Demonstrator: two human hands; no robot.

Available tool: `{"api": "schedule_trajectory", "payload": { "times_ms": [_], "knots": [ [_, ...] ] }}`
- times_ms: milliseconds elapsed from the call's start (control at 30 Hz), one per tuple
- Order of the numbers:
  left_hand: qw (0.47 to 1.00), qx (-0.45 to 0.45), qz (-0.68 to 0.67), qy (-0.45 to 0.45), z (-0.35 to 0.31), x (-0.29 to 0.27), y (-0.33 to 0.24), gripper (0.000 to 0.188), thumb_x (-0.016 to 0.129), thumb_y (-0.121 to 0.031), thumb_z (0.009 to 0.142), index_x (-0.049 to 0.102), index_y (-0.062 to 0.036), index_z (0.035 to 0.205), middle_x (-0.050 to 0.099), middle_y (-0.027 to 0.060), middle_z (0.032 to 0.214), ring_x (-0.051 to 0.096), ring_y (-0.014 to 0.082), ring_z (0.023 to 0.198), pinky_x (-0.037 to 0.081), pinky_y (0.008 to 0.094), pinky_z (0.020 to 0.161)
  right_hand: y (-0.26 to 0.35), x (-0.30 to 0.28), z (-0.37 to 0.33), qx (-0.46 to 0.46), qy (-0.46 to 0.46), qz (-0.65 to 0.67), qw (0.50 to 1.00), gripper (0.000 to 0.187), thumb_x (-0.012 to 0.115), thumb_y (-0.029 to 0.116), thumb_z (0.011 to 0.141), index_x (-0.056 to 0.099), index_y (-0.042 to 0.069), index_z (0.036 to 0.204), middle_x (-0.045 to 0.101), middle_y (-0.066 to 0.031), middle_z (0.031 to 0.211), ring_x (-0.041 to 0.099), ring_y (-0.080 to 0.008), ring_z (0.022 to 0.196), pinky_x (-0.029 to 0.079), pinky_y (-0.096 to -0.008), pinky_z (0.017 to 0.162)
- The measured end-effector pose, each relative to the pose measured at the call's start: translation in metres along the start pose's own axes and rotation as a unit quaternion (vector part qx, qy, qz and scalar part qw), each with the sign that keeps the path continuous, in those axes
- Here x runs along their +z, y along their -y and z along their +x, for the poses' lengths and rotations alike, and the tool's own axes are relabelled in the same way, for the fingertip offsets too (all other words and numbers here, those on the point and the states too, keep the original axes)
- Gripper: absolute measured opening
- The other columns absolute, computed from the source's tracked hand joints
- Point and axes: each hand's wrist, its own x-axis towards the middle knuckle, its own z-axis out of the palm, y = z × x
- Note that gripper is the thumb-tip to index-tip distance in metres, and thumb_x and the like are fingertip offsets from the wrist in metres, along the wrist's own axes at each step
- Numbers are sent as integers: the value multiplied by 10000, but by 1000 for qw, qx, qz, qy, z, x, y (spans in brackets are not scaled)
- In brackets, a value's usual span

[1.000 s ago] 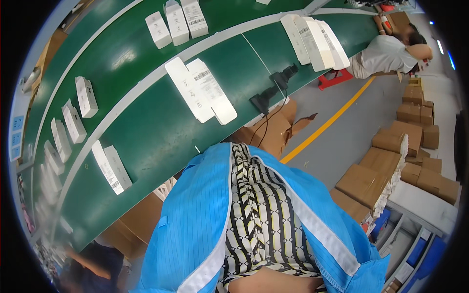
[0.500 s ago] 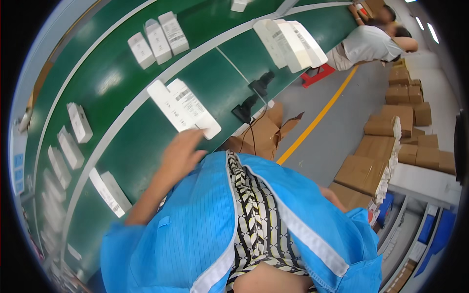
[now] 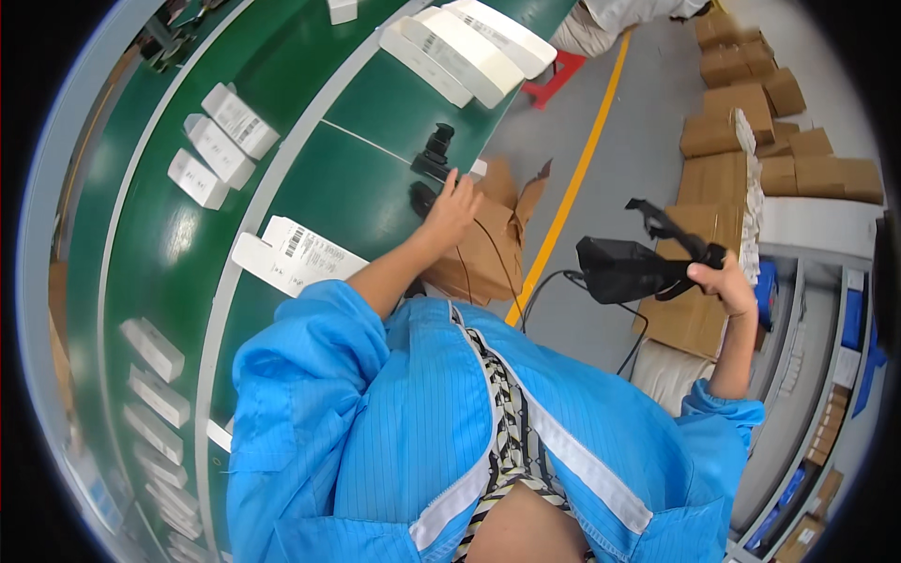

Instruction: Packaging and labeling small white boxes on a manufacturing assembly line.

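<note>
My right hand [image 3: 730, 284], raised off to the right over the floor, is closed round one end of a black corded device [image 3: 621, 269]. The device has a wide boxy end pointing left and a dark arm sticking up; its exact kind is unclear. My left hand [image 3: 450, 214] reaches over the near edge of the green bench, fingers stretched out. Its fingertips are at a second black device [image 3: 434, 155] lying on the bench; whether they touch it I cannot tell. A flattened white carton with a label [image 3: 298, 255] lies left of my left forearm.
More labelled white cartons [image 3: 460, 49] overlap at the bench's far end. Small white boxes [image 3: 225, 141] stand in groups on the green belt [image 3: 192, 258]. An open brown carton [image 3: 488, 249] is beside the bench; stacked brown boxes [image 3: 710, 195] line the right. Cables hang between.
My right hand has come up on the right with the black corded device in it. My left hand has left the flattened white carton and moved right to the black device on the bench.
</note>
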Motion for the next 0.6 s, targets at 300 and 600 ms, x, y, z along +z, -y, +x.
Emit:
{"api": "schedule_trajectory", "payload": {
  "times_ms": [300,600],
  "knots": [
    [991,20,-7,-135,7,-6,69,349,531,-146,855,646,-30,1164,604,88,975,582,210,1015,298,594,1109,94,-68,-6,-210,-126,53,968,368,798,267,794,577,70,1013,466,61,714,385,-36,574,283,-206,507],
    [990,-93,-62,-85,-40,-25,109,217,579,-99,807,659,-67,1006,563,41,840,592,189,899,309,550,1121,240,-61,15,-323,-29,62,944,224,665,304,926,573,102,894,396,105,628,302,9,523,170,-220,486]
  ]
}}
